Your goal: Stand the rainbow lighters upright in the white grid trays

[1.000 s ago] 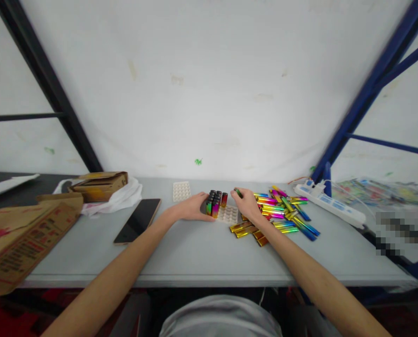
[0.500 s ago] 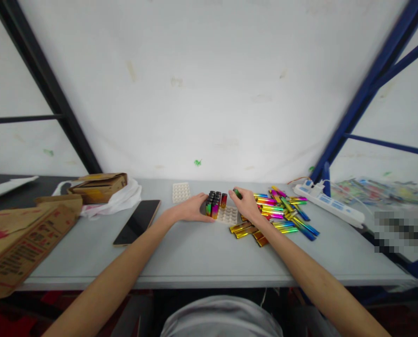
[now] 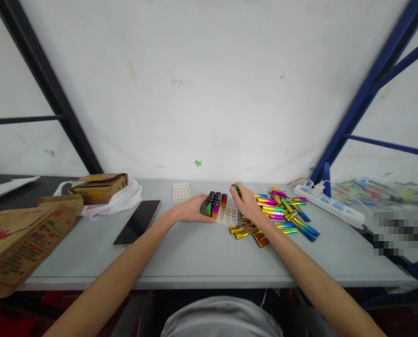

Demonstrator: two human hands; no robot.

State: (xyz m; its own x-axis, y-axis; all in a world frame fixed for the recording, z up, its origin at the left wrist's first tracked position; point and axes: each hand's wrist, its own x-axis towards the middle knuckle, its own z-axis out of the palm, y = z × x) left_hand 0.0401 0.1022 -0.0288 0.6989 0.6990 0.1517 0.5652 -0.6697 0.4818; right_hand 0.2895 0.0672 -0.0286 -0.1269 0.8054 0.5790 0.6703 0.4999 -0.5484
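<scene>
A group of upright shiny multicoloured tubes with dark tops (image 3: 214,203) stands in the left part of a white pocketed tray (image 3: 230,216). My left hand (image 3: 194,208) curls around this group from the left, thumb at the front and fingers behind, holding it. One reddish tube (image 3: 223,201) stands a little apart, right of the group. Above the tray's right side, my right hand (image 3: 244,200) is closed on a dark green shiny tube (image 3: 237,190), tilted and mostly hidden by the fingers. Several loose metallic tubes (image 3: 274,210) lie piled right of the tray.
A second white tray (image 3: 181,192) lies near the wall. A phone (image 3: 137,223) is on the left of the grey table (image 3: 194,262), beside a white plastic bag (image 3: 126,199) and cardboard boxes (image 3: 29,234). A power strip (image 3: 331,205) with plugs sits at the right.
My right hand has lifted slightly, away from the wall of tubes, and the green tube in it has turned a little. My left hand and the upright group have stayed put.
</scene>
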